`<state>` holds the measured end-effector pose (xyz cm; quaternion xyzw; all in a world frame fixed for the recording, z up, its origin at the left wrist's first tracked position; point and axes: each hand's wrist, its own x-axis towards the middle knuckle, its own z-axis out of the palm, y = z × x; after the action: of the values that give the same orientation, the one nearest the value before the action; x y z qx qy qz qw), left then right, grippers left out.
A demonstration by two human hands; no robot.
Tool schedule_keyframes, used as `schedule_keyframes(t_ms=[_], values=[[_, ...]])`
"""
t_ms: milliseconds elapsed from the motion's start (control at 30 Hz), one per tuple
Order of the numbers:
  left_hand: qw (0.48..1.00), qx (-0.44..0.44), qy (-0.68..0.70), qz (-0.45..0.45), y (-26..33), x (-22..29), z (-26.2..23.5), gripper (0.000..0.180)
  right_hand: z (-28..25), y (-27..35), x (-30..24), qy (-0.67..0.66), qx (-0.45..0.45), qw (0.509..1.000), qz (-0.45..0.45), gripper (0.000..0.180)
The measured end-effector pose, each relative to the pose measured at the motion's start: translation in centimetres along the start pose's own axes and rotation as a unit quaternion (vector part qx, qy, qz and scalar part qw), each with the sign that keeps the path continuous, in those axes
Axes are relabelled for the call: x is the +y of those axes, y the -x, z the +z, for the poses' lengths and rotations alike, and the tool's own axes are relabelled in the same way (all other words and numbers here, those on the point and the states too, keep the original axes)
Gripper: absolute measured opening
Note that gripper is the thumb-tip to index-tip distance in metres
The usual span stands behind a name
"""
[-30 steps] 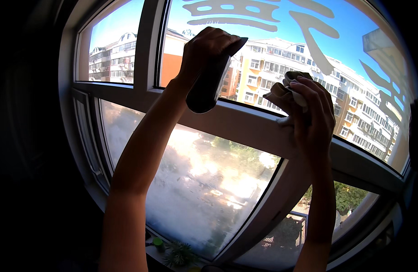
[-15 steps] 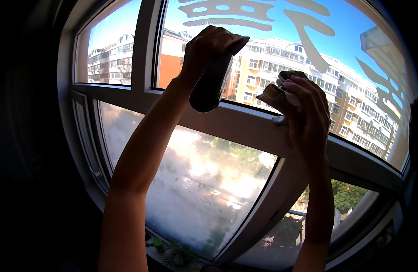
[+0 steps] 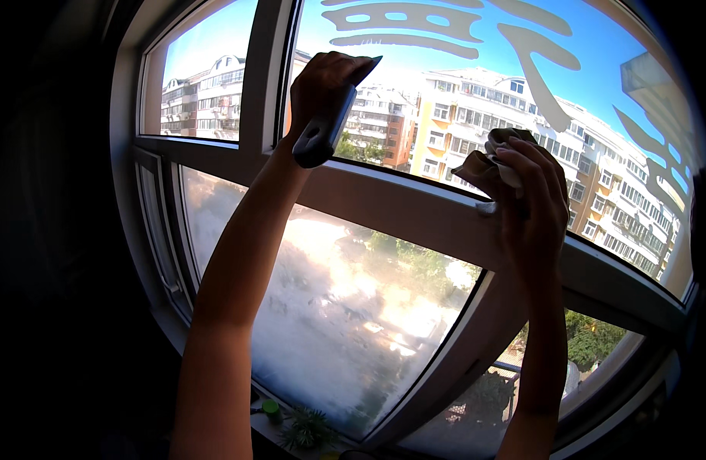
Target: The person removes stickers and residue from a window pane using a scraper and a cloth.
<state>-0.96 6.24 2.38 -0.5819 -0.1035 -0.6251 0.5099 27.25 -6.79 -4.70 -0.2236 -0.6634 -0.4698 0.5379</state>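
Observation:
My left hand [image 3: 322, 86] is raised against the upper window pane [image 3: 445, 92] and grips a dark scraper-like tool [image 3: 324, 130], its blade end pressed to the glass and its rounded handle end hanging below my fist. My right hand [image 3: 530, 201] is closed on a crumpled cloth [image 3: 492, 157] held against the lower edge of the same pane, just above the horizontal frame bar [image 3: 414, 211]. Large dark painted strokes show on the glass above both hands.
A vertical frame post [image 3: 265, 84] stands left of my left hand. Below the bar is a hazy, smeared lower pane [image 3: 345, 307]. A small spiky plant [image 3: 307, 429] and a green round object [image 3: 271, 408] sit on the sill. Apartment blocks are outside.
My left hand with the tool has shifted slightly left and up on the glass. My right hand with the cloth has stayed almost in place.

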Motion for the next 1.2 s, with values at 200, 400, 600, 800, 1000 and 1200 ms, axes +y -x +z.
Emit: schedule_keyframes(t_ms=[200,400,600,800,1000,1200], values=[[0.999,0.0,-0.036,0.005,0.7,0.1,-0.2,0.022,-0.4,0.0,0.2,0.007,-0.019,1.0,-0.005,0.032],[0.999,0.032,0.009,-0.038,-0.1,-1.6,-0.6,0.008,-0.1,0.1,0.1,0.009,-0.022,1.0,0.0,0.032],[0.995,-0.042,-0.027,-0.088,4.1,0.9,-2.5,0.02,-0.1,0.1,0.2,0.018,0.003,1.0,-0.011,0.034],[0.998,-0.016,-0.001,-0.066,2.5,-0.2,-2.1,0.018,-0.5,0.1,0.1,0.017,-0.013,1.0,-0.005,0.031],[0.999,-0.019,-0.005,-0.027,1.6,-1.3,-2.5,0.022,-0.5,0.0,0.0,0.022,-0.03,0.999,-0.004,0.029],[0.996,-0.042,-0.05,-0.054,2.2,-0.8,-2.2,0.019,-0.4,0.0,0.0,0.028,-0.006,1.0,-0.012,0.027]])
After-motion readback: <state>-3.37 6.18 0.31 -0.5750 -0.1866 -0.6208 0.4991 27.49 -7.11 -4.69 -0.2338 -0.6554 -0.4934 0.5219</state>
